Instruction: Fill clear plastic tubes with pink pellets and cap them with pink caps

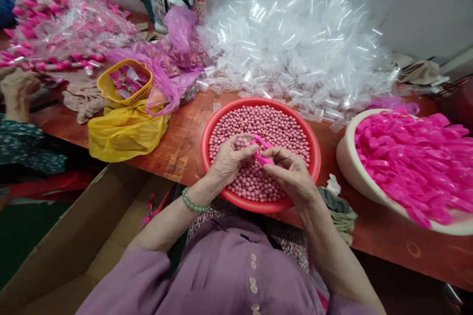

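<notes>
Both of my hands are over the red basin (205, 145), which is full of small round pink beads (254, 120). My left hand (227, 160) pinches what looks like a clear plastic tube (242, 142), its thumb close against a bright pink plastic piece (263, 158). The fingers and thumb of my right hand (291, 172) are closed on that pink piece. Fingers partly hide where the tube and the pink piece meet, so I cannot tell whether they are joined.
A large heap of clear plastic tubes (295, 44) lies behind the basin. To the right stands a cream tub (347, 150) of pink pieces (417, 157). On the left are a yellow basket (125, 93), a yellow bag (125, 133) and another person's hand (18, 86). A cardboard box (66, 221) sits below the table edge.
</notes>
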`<state>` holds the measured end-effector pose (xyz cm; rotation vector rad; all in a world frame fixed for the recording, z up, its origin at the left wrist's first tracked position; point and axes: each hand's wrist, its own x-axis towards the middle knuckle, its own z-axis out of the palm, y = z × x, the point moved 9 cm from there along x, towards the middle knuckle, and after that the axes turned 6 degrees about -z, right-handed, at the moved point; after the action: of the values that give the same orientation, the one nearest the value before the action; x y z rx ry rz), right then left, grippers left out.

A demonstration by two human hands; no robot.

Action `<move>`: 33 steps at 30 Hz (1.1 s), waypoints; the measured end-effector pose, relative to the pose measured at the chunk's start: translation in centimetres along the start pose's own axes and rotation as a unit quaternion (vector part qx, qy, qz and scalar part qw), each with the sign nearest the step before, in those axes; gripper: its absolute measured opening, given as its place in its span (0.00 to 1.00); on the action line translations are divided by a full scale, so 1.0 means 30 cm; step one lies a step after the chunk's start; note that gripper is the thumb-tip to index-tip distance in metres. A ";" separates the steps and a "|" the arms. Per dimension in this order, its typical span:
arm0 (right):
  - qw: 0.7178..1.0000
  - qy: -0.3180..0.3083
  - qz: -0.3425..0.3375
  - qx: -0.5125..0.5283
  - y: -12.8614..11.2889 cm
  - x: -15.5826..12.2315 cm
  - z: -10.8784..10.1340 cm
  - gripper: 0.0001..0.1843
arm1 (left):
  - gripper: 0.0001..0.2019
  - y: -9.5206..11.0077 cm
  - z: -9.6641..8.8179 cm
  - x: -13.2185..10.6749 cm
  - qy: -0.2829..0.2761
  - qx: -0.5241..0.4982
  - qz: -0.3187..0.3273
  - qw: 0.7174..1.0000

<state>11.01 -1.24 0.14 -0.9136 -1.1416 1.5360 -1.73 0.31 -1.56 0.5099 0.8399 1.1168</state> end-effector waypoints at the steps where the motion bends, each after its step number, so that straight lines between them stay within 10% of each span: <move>1: 1.000 0.026 0.005 0.008 0.006 0.003 -0.014 0.15 | 0.25 0.006 -0.008 0.000 0.007 0.006 0.011 1.000; 11: 0.981 0.181 -0.040 -0.058 0.024 -0.003 -0.098 0.15 | 0.14 0.068 -0.012 -0.053 0.050 0.238 0.168 0.955; 18: 0.963 0.147 -0.123 -0.190 -0.034 -0.003 -0.066 0.17 | 0.16 0.063 0.047 -0.089 0.008 0.337 0.253 0.907; 27: 0.947 0.058 -0.107 -0.296 -0.047 0.015 -0.073 0.14 | 0.19 0.015 0.019 -0.050 -0.034 0.241 0.063 0.968; 33: 0.875 -0.022 -0.182 -0.448 -0.096 0.010 -0.038 0.14 | 0.15 -0.011 0.001 -0.022 -0.050 0.160 -0.002 0.986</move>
<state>12.76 -0.44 2.60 -1.1540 -1.9901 0.6739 -1.66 -0.43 -1.56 0.8247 0.9376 0.9487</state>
